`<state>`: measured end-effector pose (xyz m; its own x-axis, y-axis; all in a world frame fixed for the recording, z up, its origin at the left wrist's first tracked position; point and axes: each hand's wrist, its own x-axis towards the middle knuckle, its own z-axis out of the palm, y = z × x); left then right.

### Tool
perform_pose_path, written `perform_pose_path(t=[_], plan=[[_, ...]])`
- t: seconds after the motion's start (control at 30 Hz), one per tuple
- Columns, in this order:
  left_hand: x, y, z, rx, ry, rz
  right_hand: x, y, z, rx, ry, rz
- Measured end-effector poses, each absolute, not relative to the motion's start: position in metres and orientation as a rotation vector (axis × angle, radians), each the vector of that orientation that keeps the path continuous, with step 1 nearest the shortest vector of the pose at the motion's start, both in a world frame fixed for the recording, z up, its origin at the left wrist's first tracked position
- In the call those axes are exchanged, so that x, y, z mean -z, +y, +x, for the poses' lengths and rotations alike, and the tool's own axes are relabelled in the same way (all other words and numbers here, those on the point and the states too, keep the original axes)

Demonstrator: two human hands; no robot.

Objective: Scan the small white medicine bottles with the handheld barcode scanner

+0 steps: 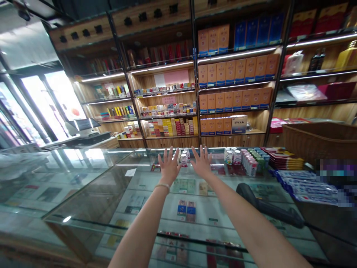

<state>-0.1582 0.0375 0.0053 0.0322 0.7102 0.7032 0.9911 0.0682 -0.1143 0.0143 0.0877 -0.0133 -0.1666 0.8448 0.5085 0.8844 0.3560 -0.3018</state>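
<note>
Both my arms reach forward over a glass display counter (156,203). My left hand (169,167), with a band at the wrist, has its fingers spread and holds nothing. Just beyond and beside it stand several small white bottles (184,159), partly hidden by the hand. To their right my right hand (202,162) is also spread, with nothing in it. Whether either hand touches the glass, I cannot tell. Under the glass, between my forearms, lie two blue-banded packs (186,209). A black handheld barcode scanner (267,206) rests on the counter right of my right forearm.
On the counter's right are white jars (232,156), rows of pink-capped bottles (249,163), stacked red and yellow packs (284,158), blue-white packets (306,184) and a brown basket (320,143). Behind stand shelves with orange boxes (235,71). A checkout screen (83,124) is at left.
</note>
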Motion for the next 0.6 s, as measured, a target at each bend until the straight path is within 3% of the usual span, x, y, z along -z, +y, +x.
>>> perform_pose_path(t=[0.6], plan=[[-0.047,-0.004,-0.086,0.799,-1.694,-1.661,-0.029,0.035,0.089,0.244,-2.012,-1.423]])
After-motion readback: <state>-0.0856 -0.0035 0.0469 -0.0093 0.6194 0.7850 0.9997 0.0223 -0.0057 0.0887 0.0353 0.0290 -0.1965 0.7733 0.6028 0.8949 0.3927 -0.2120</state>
